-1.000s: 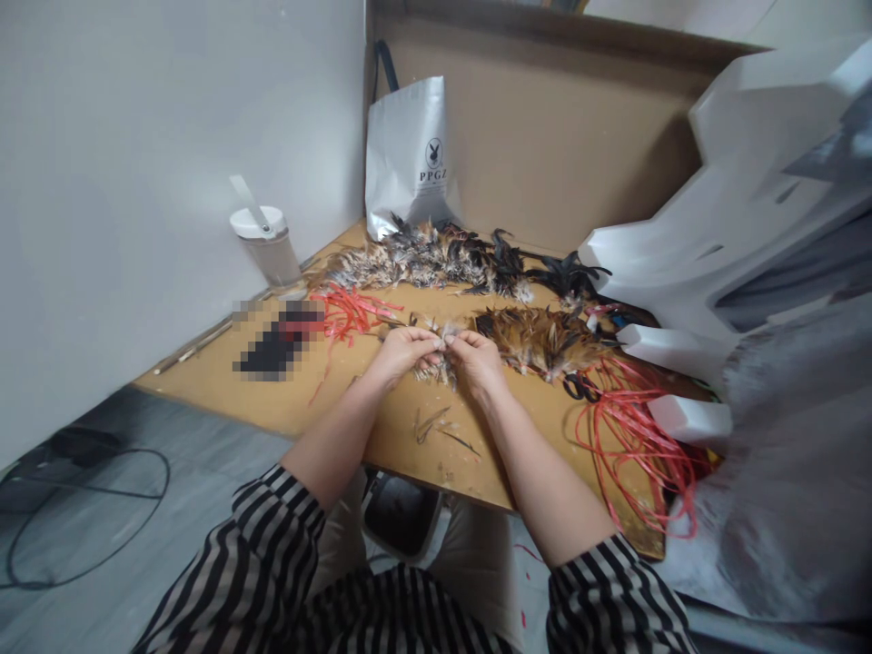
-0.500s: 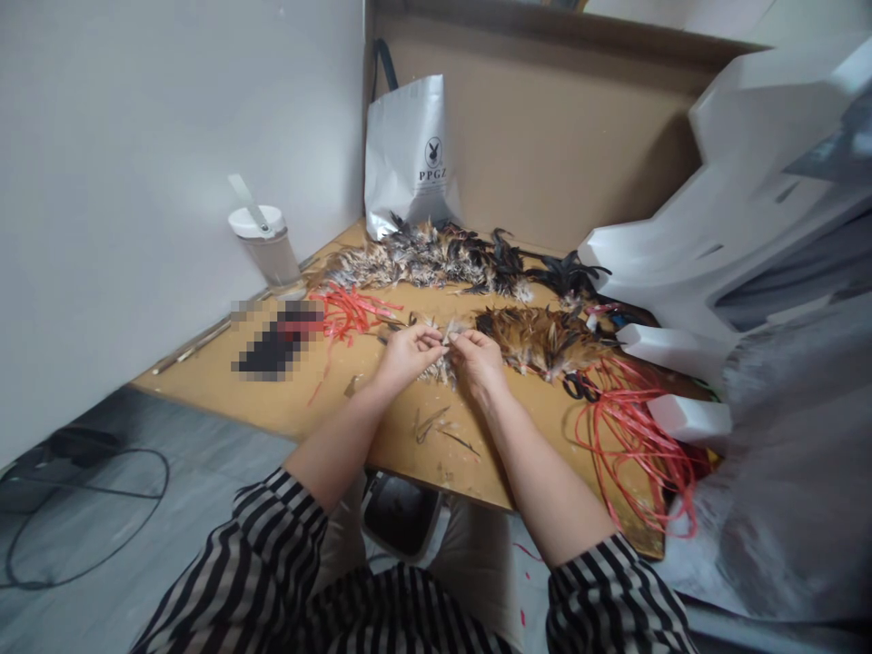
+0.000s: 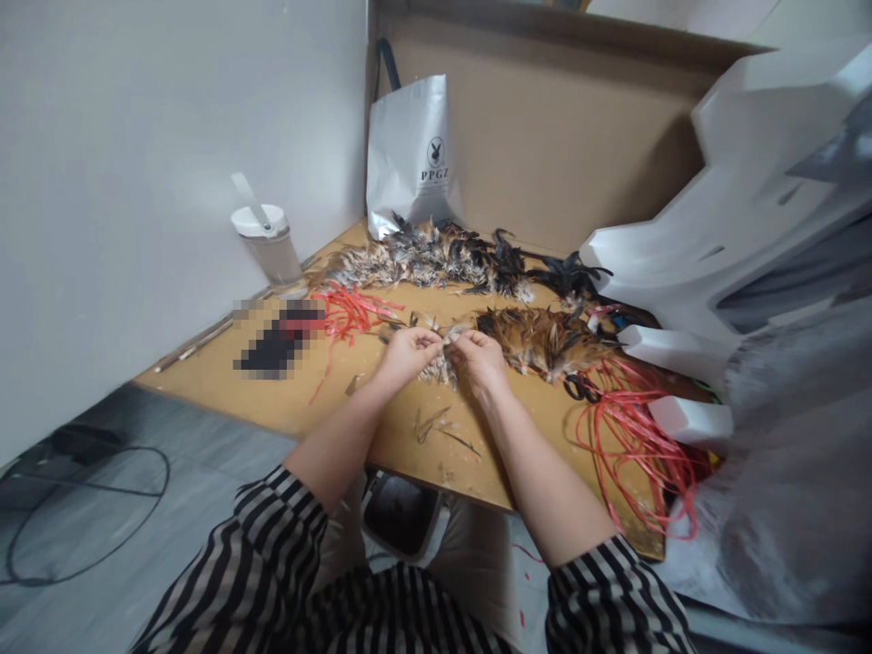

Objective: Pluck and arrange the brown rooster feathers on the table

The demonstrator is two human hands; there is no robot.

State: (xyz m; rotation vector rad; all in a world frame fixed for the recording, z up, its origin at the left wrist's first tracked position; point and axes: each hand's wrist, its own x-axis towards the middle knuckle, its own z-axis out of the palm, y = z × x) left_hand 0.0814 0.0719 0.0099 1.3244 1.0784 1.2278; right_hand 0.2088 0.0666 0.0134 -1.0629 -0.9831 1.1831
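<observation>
My left hand (image 3: 410, 354) and my right hand (image 3: 480, 358) meet over the middle of the table, fingertips pinched close together. Pale feathers show between and around the fingers, and both hands grip them; their exact number is hidden. Beneath the hands lies a small pile of pale feathers (image 3: 440, 371). Right of my right hand rests a dense row of brown feathers (image 3: 541, 338). A long heap of mixed white, brown and black feathers (image 3: 429, 259) stretches behind the hands. Several loose feathers (image 3: 446, 431) lie nearer me on the wooden table (image 3: 381, 427).
Red plastic strips (image 3: 354, 311) lie at left, with a larger tangle of red strips (image 3: 633, 436) at right beside black-handled scissors (image 3: 582, 388). A lidded cup (image 3: 269, 245) and a silver bag (image 3: 409, 159) stand behind. White foam pieces (image 3: 688, 418) edge the right side. Below is a black bin (image 3: 401, 518).
My fingertips have shifted very slightly at the feathers, with both hands staying in the same place. The view has moved a little; nothing else differs visibly.
</observation>
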